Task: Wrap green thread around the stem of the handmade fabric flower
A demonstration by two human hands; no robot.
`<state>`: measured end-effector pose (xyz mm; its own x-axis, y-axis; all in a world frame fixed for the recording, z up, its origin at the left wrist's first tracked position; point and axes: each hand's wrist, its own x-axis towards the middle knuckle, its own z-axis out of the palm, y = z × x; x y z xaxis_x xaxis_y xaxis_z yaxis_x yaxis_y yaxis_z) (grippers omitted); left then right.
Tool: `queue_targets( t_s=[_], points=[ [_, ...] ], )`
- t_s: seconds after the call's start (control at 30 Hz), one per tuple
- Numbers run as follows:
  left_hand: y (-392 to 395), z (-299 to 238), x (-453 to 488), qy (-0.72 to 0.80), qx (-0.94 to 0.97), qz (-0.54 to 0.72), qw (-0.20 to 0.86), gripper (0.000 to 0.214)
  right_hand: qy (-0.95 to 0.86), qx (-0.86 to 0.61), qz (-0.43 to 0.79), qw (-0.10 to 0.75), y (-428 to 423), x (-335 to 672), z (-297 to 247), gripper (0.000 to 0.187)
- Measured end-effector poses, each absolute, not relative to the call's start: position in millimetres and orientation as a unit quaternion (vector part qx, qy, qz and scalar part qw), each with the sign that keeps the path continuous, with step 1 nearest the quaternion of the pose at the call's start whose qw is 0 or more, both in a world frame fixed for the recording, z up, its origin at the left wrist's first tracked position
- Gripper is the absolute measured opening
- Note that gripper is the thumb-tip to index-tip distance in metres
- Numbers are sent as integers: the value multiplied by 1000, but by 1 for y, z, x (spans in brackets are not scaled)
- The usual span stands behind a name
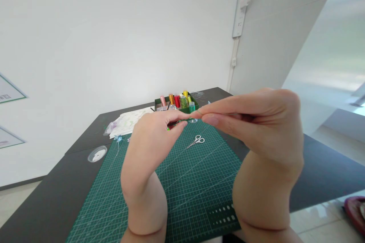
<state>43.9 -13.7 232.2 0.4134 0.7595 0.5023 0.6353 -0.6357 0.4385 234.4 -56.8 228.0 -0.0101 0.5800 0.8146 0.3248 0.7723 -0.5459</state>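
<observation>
Both hands are raised over the green cutting mat [182, 186] with their fingertips meeting. My left hand [154, 136] is closed in a pinch on a thin green strand [186, 119], and a bit of bright green shows under its fingers. Thumb and forefinger of my right hand [253, 121] press together at the strand's other end; most of what they grip is hidden. Below the fingers, small white-handled scissors [196, 141] lie on the mat, blades pointing left toward me.
Behind the hands a dark green tray [196, 108] holds several coloured thread spools [177, 101]. A teal-topped clear bottle [192, 107] stands before it. Leftward are a patterned white sheet [128, 121], a blue flower-like piece [118, 138] and a round clear dish [97, 154]. A wall rises behind the table.
</observation>
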Motion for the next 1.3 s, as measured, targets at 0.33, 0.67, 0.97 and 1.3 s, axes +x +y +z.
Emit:
queue_targets(
  t_s=[0.33,0.67,0.97,1.3],
  points=[
    [-27,232,41,384,888,214,137,20,-634,-332,23,698,-38,243,227,11],
    [-44,235,34,351,894,254,110,16,-648,-398,133,636,-2,248,224,8],
    [-57,238,34,416,758,501,28,12,-703,-370,256,550,24,253,215,25],
    [-33,233,39,427,673,603,-2,21,-811,-401,253,342,4,259,222,30]
  ],
)
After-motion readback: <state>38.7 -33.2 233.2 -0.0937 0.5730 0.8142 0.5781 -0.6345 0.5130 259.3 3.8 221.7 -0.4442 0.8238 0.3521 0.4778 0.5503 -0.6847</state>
